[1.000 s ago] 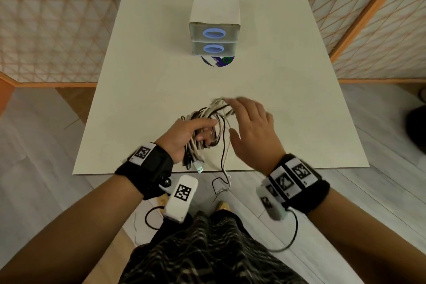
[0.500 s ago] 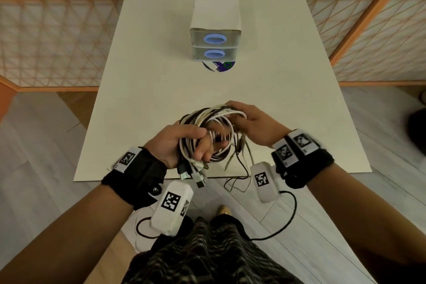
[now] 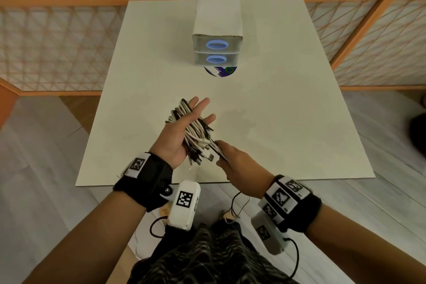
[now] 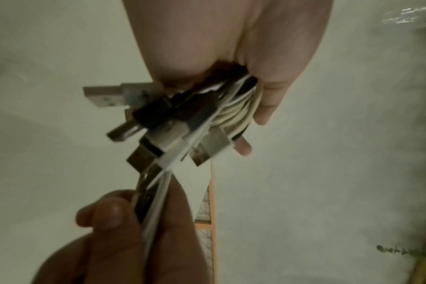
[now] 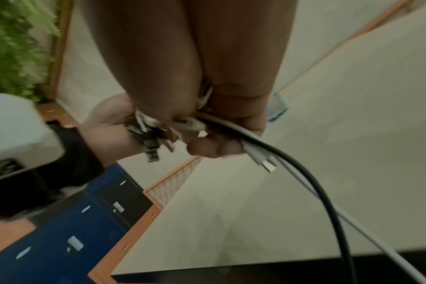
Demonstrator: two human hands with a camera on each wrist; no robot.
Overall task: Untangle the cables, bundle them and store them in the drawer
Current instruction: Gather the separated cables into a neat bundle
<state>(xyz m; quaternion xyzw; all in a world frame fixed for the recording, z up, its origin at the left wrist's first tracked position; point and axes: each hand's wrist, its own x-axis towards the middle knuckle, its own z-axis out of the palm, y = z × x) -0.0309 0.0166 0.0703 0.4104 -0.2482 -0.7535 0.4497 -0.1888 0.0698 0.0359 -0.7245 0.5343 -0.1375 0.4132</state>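
1. Head view: the left hand [image 3: 182, 136] lies palm up above the near part of the table [image 3: 288, 122], fingers mostly straight, with the coiled cables [image 3: 193, 131] lying across the palm and the thumb laid over them. The right hand [image 3: 237, 163], just nearer than the coil, pinches the loose ends at its near end. The drawers [image 3: 217, 53] stand well beyond the coil at the far side of the table — both fronts look closed.

2. Left wrist view: a cluster of plugs [image 4: 158, 124] sticks out of the coil below the palm; the right hand's fingers [image 4: 105, 213] are curled round a few white and dark strands leading from it.

3. Right wrist view: the thumb and fingers clamp the strands, and a dark cable [image 5: 311, 182] and a white one trail out past them.

4. Judgement: this is the bundling step. Next, the trailing ends likely need wrapping round the coil to secure it, keeping the coil from springing open — then a drawer must be opened.
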